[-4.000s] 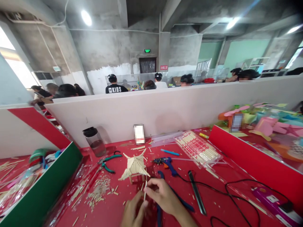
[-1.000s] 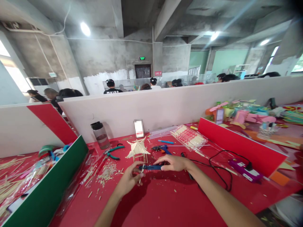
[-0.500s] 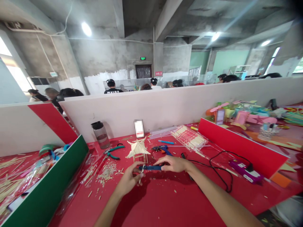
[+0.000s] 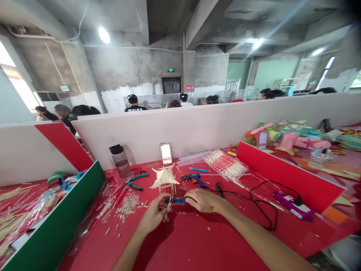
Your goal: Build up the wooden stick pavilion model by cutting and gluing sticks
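Observation:
My left hand pinches a short pale wooden stick between thumb and fingers, just above the red table. Across the stick lies a slim blue tool that looks like a utility knife; its tip is by my left fingers and its blade cannot be made out. My right hand is closed over the tool's right end, hiding part of it. Just beyond both hands stands a small pavilion model of wooden sticks, with a pointed, flared roof on thin legs.
Pliers and cut stick bits lie left, a water bottle behind. A blue glue gun, a pen and bundled sticks lie beyond my right hand. A cable runs to a purple power strip. Low dividers flank the table.
My right hand has shifted slightly left and closed further round the blue tool, covering more of its right end. My left hand and the stick stay nearly in place.

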Motion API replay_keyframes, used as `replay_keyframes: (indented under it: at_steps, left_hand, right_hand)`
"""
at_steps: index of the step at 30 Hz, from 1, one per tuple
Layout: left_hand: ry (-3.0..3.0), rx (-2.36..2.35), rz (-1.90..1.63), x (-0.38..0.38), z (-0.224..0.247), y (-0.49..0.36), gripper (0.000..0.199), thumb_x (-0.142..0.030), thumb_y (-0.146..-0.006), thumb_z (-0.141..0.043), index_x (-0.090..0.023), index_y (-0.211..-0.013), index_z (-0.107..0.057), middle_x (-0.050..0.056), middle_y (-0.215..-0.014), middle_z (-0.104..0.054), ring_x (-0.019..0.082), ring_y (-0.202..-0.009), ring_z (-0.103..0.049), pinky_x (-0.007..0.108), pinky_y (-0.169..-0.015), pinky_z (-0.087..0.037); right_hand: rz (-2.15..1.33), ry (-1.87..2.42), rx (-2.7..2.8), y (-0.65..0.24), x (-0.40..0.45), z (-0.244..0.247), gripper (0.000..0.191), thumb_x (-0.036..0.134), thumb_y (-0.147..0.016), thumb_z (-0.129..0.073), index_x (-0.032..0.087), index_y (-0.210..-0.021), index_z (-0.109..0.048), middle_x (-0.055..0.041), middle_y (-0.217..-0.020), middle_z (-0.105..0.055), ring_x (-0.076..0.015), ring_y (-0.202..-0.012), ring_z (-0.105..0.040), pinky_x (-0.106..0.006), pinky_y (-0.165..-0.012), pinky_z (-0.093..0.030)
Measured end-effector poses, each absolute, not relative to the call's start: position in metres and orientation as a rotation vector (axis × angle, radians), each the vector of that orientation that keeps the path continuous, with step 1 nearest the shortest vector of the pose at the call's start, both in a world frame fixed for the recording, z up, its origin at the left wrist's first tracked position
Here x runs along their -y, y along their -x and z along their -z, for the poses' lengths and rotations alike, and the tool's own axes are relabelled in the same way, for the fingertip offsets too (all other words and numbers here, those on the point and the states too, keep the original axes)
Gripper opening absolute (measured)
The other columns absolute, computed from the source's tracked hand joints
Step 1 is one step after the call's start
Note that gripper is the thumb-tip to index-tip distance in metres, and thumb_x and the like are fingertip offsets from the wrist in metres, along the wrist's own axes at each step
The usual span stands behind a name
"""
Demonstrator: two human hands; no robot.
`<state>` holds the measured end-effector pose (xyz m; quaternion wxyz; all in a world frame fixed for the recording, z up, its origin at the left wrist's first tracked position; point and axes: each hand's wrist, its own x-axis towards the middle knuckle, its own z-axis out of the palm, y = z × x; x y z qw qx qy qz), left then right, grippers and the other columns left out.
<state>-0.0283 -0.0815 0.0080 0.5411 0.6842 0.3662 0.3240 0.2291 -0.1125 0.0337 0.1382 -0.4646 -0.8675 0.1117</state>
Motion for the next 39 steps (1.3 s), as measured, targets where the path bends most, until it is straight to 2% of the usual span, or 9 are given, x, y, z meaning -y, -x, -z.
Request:
replay_keyframes:
  at_steps: [3, 6, 22, 28, 31, 33, 36, 39]
  left_hand:
    - [-1.661, -0.886, -0.779, 0.082, -0.007, 0.028, 0.053, -0.037, -0.076, -0.070, -0.014, -0.122, -0.055, 0.001, -0.073, -0.065, 0.013, -0.048, -0.060, 0.027, -0.050, -0.052]
    - [-1.681, -0.898, -0.768, 0.082, -0.006, 0.028, 0.052, -0.034, -0.077, -0.067, -0.015, -0.123, -0.055, 0.001, -0.073, -0.065, 0.014, -0.049, -0.061, 0.027, -0.050, -0.052]
    - [-1.776, -0.939, -0.726, 0.078, 0.004, 0.028, 0.051, -0.038, -0.081, -0.062, -0.015, -0.125, -0.053, 0.003, -0.079, -0.068, 0.016, -0.051, -0.062, 0.028, -0.050, -0.052]
    - [-1.985, -0.981, -0.710, 0.079, -0.005, 0.038, 0.055, -0.047, -0.088, -0.058, -0.018, -0.135, -0.054, 0.009, -0.087, -0.073, 0.021, -0.067, -0.069, 0.031, -0.066, -0.053]
    - [-2.107, -1.122, -0.822, 0.080, -0.014, 0.040, 0.047, -0.051, -0.093, -0.049, -0.020, -0.126, -0.063, 0.012, -0.104, -0.074, 0.026, -0.088, -0.069, 0.034, -0.078, -0.052]
    - [-2.177, -1.196, -0.854, 0.079, -0.018, 0.039, 0.041, -0.048, -0.094, -0.046, -0.020, -0.112, -0.070, 0.012, -0.106, -0.073, 0.027, -0.094, -0.068, 0.033, -0.081, -0.050]
    - [-2.237, -1.261, -0.839, 0.078, -0.021, 0.036, 0.030, -0.040, -0.092, -0.051, -0.019, -0.088, -0.072, 0.009, -0.092, -0.072, 0.023, -0.081, -0.066, 0.031, -0.074, -0.047]
    - [-2.212, -1.293, -0.887, 0.078, -0.021, 0.034, 0.019, -0.034, -0.087, -0.058, -0.019, -0.081, -0.070, 0.006, -0.084, -0.070, 0.022, -0.076, -0.064, 0.031, -0.074, -0.045]
  right_hand:
    - [-0.179, 1.483, 2.527, -0.225, 0.112, -0.033, 0.044, 0.044, -0.102, -0.036, 0.014, -0.095, -0.068, -0.0138, -0.095, -0.074, -0.0265, -0.086, -0.069, -0.030, -0.072, -0.043]
    - [-0.052, 1.560, 2.550, -0.223, 0.111, -0.032, 0.047, 0.048, -0.101, -0.037, 0.014, -0.095, -0.068, -0.0150, -0.093, -0.075, -0.0278, -0.083, -0.070, -0.030, -0.070, -0.042]
    - [0.059, 1.722, 2.512, -0.216, 0.109, -0.020, 0.054, 0.052, -0.100, -0.034, 0.013, -0.092, -0.070, -0.0162, -0.089, -0.075, -0.0297, -0.081, -0.072, -0.031, -0.070, -0.044]
    - [0.090, 1.753, 2.476, -0.214, 0.107, -0.020, 0.053, 0.052, -0.100, -0.035, 0.012, -0.096, -0.069, -0.0165, -0.090, -0.075, -0.0305, -0.083, -0.072, -0.032, -0.070, -0.044]
    - [0.105, 1.758, 2.474, -0.212, 0.110, -0.020, 0.052, 0.053, -0.100, -0.036, 0.012, -0.096, -0.068, -0.0166, -0.091, -0.075, -0.0303, -0.082, -0.071, -0.032, -0.070, -0.044]
    - [0.100, 1.741, 2.489, -0.209, 0.113, -0.020, 0.052, 0.054, -0.099, -0.037, 0.012, -0.096, -0.068, -0.0163, -0.092, -0.074, -0.0294, -0.083, -0.071, -0.032, -0.071, -0.044]
    - [0.095, 1.687, 2.489, -0.203, 0.119, -0.017, 0.051, 0.056, -0.098, -0.040, 0.013, -0.097, -0.067, -0.0149, -0.094, -0.074, -0.0281, -0.086, -0.070, -0.031, -0.073, -0.044]
    - [0.100, 1.647, 2.456, -0.198, 0.122, -0.015, 0.047, 0.056, -0.096, -0.044, 0.014, -0.098, -0.066, -0.0129, -0.095, -0.073, -0.0271, -0.089, -0.069, -0.031, -0.075, -0.044]
